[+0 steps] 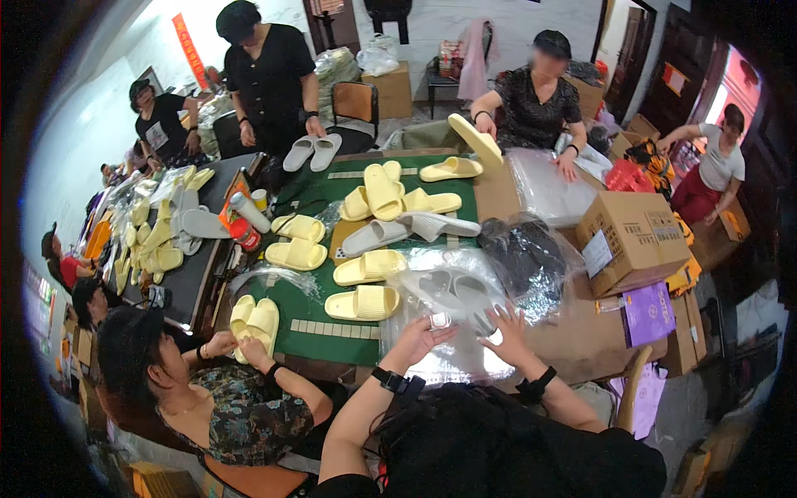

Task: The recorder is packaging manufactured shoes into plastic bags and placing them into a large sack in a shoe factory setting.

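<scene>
Because both hands only press flat on the slick clear plastic bag [452, 319] at lower centre of the frame, the film could slide or bunch and the grey slippers [452, 290] inside could shift askew. The left hand [423, 334] and right hand [504, 330] lie open-fingered, clasping nothing. The bag looks glossy and wrinkled, resting just right of a yellow slipper [363, 303] on the green mat [320, 311].
</scene>
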`<state>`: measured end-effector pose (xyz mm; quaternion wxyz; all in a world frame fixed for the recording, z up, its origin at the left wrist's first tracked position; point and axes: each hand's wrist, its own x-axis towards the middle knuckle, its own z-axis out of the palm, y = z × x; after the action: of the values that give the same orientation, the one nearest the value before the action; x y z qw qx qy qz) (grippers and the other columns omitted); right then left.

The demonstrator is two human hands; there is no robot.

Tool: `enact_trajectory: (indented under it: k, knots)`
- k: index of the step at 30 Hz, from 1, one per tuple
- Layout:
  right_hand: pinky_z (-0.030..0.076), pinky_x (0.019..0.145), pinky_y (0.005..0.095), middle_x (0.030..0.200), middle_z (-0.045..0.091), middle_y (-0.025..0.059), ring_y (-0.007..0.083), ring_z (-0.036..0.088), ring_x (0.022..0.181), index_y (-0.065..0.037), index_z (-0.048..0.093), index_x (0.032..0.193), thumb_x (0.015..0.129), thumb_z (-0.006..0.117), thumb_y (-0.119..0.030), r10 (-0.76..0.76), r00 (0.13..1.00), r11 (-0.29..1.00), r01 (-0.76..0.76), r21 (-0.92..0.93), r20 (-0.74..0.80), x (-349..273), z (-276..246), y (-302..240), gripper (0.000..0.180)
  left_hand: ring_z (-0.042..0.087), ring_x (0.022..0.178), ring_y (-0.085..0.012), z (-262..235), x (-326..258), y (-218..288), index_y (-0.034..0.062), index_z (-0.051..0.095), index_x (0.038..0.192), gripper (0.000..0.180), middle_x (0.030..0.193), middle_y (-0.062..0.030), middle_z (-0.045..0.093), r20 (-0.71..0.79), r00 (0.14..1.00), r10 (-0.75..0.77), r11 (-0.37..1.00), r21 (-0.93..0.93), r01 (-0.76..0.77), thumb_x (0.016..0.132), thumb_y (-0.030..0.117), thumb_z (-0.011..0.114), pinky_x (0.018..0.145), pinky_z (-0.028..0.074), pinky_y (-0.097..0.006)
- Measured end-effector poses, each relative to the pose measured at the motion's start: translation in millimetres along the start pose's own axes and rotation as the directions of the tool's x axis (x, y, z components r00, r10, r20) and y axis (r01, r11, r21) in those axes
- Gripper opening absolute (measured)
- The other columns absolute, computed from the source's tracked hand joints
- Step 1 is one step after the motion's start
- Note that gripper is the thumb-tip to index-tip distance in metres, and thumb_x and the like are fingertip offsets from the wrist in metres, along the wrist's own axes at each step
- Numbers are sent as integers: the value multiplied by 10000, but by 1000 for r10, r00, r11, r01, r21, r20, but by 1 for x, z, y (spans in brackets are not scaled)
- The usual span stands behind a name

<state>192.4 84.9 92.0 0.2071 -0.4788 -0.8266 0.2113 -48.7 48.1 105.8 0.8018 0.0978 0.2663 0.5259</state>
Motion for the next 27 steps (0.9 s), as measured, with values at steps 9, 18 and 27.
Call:
enact_trajectory:
  k: [9,18,27]
  knots:
    - [134,1011,558,988,583,-38,242,415,1137,-158,614,868,683,645,-113,-182,935,956,96,-278,-303,7,-36,2,193,580,920,-310,33,-10,40,14,405,967,144,982,-227,548,-10,994,110,946,309,-101,837,-16,459,808,496,-369]
    - [147,1010,515,1142,510,39,270,400,1148,-155,601,925,675,690,-198,-273,754,946,96,-311,-597,20,-121,-51,270,600,837,-259,93,-28,73,-8,454,963,227,884,-184,589,10,979,202,901,389,-190,750,-71,502,803,484,-352]
    - [246,960,466,1194,433,120,296,380,1150,-135,159,1381,602,728,-301,-149,987,967,134,-218,-53,14,-106,-52,978,603,775,-208,101,-14,36,8,496,905,273,1046,-208,563,282,957,-68,855,512,-90,646,-77,517,742,487,-305]
